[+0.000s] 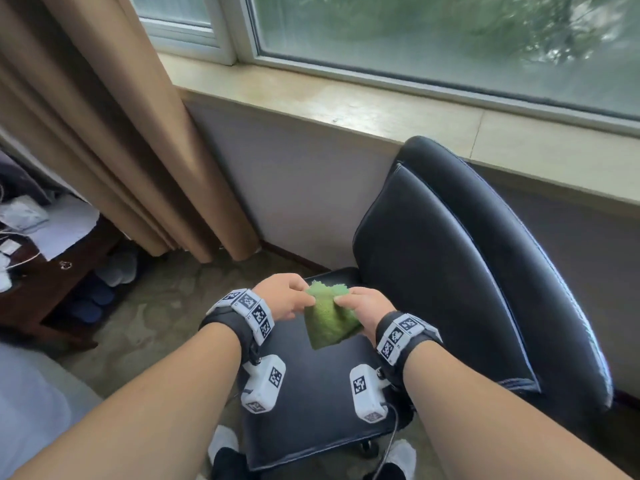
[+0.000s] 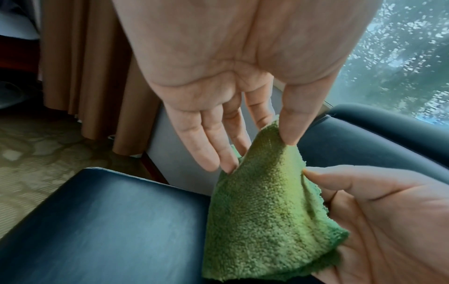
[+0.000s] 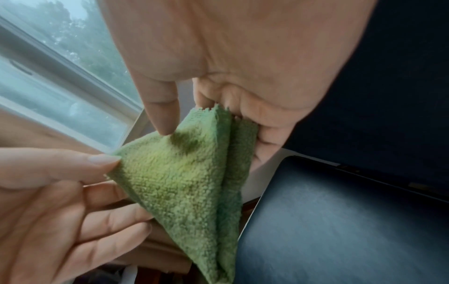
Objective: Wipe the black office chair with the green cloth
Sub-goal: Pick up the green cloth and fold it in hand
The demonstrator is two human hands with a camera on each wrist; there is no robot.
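A folded green cloth (image 1: 329, 322) hangs in the air just above the seat (image 1: 304, 403) of the black office chair, whose backrest (image 1: 450, 271) leans toward the window. My left hand (image 1: 308, 298) pinches the cloth's top left corner between thumb and forefinger. At the top right edge, my right hand (image 1: 341, 300) grips it, thumb in front and fingers curled behind. The left wrist view shows the cloth (image 2: 262, 211) drooping from the left hand (image 2: 277, 132), its other fingers straight. In the right wrist view the right hand (image 3: 204, 123) holds the folded layers of the cloth (image 3: 182, 182).
A tan curtain (image 1: 121, 150) hangs at the left, beside a stone window sill (image 1: 346, 102) behind the chair. A dark wooden desk (image 1: 52, 282) with papers and cables stands far left, slippers (image 1: 114, 268) under it. Patterned carpet (image 1: 156, 317) lies left of the seat. My feet (image 1: 225, 445) are below the seat's front edge.
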